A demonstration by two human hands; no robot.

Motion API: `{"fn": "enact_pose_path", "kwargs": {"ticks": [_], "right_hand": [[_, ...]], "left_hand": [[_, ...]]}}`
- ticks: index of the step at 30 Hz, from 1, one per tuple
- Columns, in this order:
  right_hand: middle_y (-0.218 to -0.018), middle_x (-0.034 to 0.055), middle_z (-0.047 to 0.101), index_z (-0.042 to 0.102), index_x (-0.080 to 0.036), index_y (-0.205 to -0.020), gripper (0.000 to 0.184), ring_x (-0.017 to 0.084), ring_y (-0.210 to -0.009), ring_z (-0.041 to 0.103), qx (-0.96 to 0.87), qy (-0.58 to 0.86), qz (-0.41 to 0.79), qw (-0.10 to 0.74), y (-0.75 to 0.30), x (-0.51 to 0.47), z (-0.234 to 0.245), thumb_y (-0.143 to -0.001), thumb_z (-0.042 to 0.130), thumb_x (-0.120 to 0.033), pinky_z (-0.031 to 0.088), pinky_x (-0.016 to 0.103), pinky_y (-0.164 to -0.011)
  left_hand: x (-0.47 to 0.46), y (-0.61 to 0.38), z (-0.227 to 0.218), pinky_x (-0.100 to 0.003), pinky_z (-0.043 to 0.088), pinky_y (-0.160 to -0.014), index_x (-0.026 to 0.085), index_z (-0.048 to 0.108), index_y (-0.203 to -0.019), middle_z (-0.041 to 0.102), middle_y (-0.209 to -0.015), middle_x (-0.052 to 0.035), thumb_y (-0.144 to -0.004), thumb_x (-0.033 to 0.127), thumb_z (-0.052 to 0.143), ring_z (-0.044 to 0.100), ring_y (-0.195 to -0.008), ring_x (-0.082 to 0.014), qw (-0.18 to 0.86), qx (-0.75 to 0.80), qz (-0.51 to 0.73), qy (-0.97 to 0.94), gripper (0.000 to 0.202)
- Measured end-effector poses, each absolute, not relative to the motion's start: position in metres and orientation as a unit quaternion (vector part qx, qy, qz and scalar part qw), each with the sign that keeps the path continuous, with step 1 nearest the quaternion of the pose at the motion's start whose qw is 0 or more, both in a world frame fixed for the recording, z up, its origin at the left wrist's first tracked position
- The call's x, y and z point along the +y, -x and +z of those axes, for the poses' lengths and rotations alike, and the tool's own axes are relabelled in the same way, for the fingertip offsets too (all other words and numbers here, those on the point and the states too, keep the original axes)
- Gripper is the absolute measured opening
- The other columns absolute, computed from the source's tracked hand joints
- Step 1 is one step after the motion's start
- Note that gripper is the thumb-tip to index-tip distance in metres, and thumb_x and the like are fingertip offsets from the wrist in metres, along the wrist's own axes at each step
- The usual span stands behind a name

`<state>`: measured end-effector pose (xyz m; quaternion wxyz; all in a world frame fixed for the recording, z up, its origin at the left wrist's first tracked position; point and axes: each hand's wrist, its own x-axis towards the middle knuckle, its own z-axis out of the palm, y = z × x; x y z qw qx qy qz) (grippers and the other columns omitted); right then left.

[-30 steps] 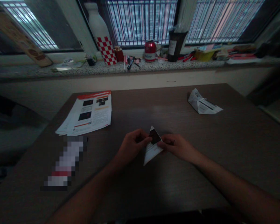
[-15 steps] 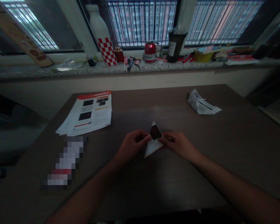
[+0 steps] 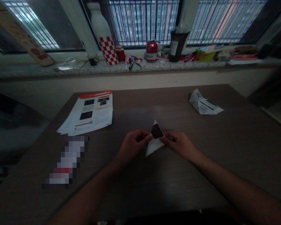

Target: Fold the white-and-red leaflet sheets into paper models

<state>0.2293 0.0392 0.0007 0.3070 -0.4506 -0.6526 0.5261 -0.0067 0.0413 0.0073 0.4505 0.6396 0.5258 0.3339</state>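
A folded sheet of paper (image 3: 155, 144), white with a dark printed picture near its pointed top, is held over the middle of the table. My left hand (image 3: 136, 143) pinches its left edge between thumb and fingers. On the opposite edge, my right hand (image 3: 175, 141) pinches it in the same way. The paper's tip points away from me, and a lower corner hangs towards me. Some fingertips are hidden behind the paper.
Printed sheets (image 3: 96, 115) lie in a stack at the table's far left, with a pixelated object (image 3: 69, 162) nearer me. A folded paper shape (image 3: 204, 104) sits far right. Along the windowsill (image 3: 77, 72) stand a checked bottle (image 3: 107, 47), a red can (image 3: 151, 51) and a dark cup (image 3: 175, 45).
The view has shifted very slightly. Both hands keep the same pinch on the folded paper, and nothing else has visibly moved.
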Motion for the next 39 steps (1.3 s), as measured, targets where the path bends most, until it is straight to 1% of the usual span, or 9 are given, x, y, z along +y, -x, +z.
{"fn": "enact_pose_path", "kwargs": {"ticks": [2, 5, 7, 14, 18, 22, 26, 32, 39], "right_hand": [[-0.087, 0.0050, 0.078, 0.076, -0.020, -0.095, 0.028, 0.021, -0.076, 0.074, -0.655, 0.455, 0.516, 0.312, -0.2306, 0.0405, -0.0001, -0.097, 0.064, -0.046, 0.058, 0.030, -0.067], [-0.087, 0.0050, 0.079, 0.076, -0.021, -0.098, 0.029, 0.021, -0.076, 0.075, -0.653, 0.464, 0.507, 0.318, -0.2322, 0.0420, -0.0004, -0.097, 0.063, -0.047, 0.059, 0.031, -0.067], [-0.089, 0.0053, 0.079, 0.076, -0.021, -0.099, 0.029, 0.022, -0.077, 0.075, -0.646, 0.463, 0.514, 0.324, -0.2323, 0.0420, 0.0000, -0.097, 0.063, -0.047, 0.059, 0.032, -0.068], [-0.085, 0.0051, 0.077, 0.074, -0.020, -0.092, 0.028, 0.021, -0.077, 0.074, -0.645, 0.454, 0.517, 0.331, -0.2300, 0.0407, -0.0025, -0.098, 0.064, -0.046, 0.057, 0.031, -0.068], [-0.088, 0.0058, 0.078, 0.076, -0.020, -0.096, 0.029, 0.021, -0.077, 0.074, -0.642, 0.454, 0.519, 0.334, -0.2304, 0.0412, -0.0049, -0.097, 0.065, -0.047, 0.058, 0.031, -0.068], [-0.095, 0.0069, 0.080, 0.077, -0.020, -0.106, 0.031, 0.022, -0.082, 0.076, -0.623, 0.445, 0.552, 0.330, -0.2303, 0.0415, -0.0036, -0.095, 0.068, -0.048, 0.061, 0.034, -0.072], [-0.100, 0.0074, 0.081, 0.076, -0.021, -0.109, 0.033, 0.023, -0.085, 0.077, -0.593, 0.440, 0.586, 0.333, -0.2299, 0.0415, -0.0035, -0.091, 0.073, -0.048, 0.062, 0.035, -0.075], [-0.090, 0.0070, 0.081, 0.078, -0.021, -0.098, 0.029, 0.023, -0.081, 0.077, -0.600, 0.448, 0.582, 0.317, -0.2296, 0.0410, -0.0064, -0.090, 0.075, -0.049, 0.062, 0.035, -0.073], [-0.093, 0.0069, 0.082, 0.080, -0.023, -0.100, 0.036, 0.025, -0.083, 0.079, -0.582, 0.457, 0.586, 0.330, -0.2315, 0.0437, -0.0042, -0.089, 0.074, -0.057, 0.064, 0.038, -0.076]], "left_hand": [[0.0420, 0.0074, 0.0057, -0.029, 0.054, -0.070, 0.019, 0.076, -0.096, 0.078, -0.088, -0.0049, -0.090, 0.049, 0.070, 0.072, -0.079, -0.0213, 0.458, 0.521, 0.323, -0.643, 0.031], [0.0427, 0.0082, 0.0040, -0.030, 0.054, -0.073, 0.019, 0.076, -0.097, 0.078, -0.092, -0.0055, -0.091, 0.049, 0.069, 0.072, -0.083, -0.0221, 0.469, 0.511, 0.307, -0.651, 0.032], [0.0425, 0.0081, 0.0034, -0.030, 0.054, -0.072, 0.019, 0.076, -0.096, 0.078, -0.090, -0.0054, -0.091, 0.049, 0.069, 0.072, -0.082, -0.0219, 0.472, 0.510, 0.307, -0.650, 0.031], [0.0411, 0.0061, 0.0049, -0.028, 0.050, -0.067, 0.018, 0.072, -0.087, 0.073, -0.081, -0.0033, -0.092, 0.046, 0.071, 0.067, -0.073, -0.0181, 0.478, 0.511, 0.320, -0.639, 0.028], [0.0423, 0.0069, 0.0039, -0.027, 0.048, -0.065, 0.018, 0.070, -0.083, 0.071, -0.079, -0.0023, -0.092, 0.045, 0.070, 0.063, -0.071, -0.0165, 0.474, 0.503, 0.327, -0.645, 0.029], [0.0425, 0.0081, 0.0040, -0.026, 0.046, -0.063, 0.018, 0.069, -0.081, 0.070, -0.079, -0.0019, -0.091, 0.045, 0.071, 0.061, -0.070, -0.0156, 0.476, 0.502, 0.329, -0.643, 0.029], [0.0426, 0.0095, 0.0051, -0.025, 0.045, -0.062, 0.018, 0.070, -0.082, 0.071, -0.078, -0.0018, -0.090, 0.046, 0.072, 0.062, -0.069, -0.0156, 0.469, 0.508, 0.330, -0.643, 0.030], [0.0419, 0.0098, 0.0051, -0.026, 0.046, -0.062, 0.019, 0.071, -0.084, 0.072, -0.079, -0.0028, -0.090, 0.049, 0.071, 0.063, -0.070, -0.0169, 0.466, 0.514, 0.321, -0.645, 0.031], [0.0413, 0.0104, 0.0086, -0.028, 0.048, -0.069, 0.018, 0.075, -0.100, 0.076, -0.091, -0.0044, -0.095, 0.053, 0.064, 0.068, -0.081, -0.0207, 0.461, 0.502, 0.306, -0.664, 0.036]]}}
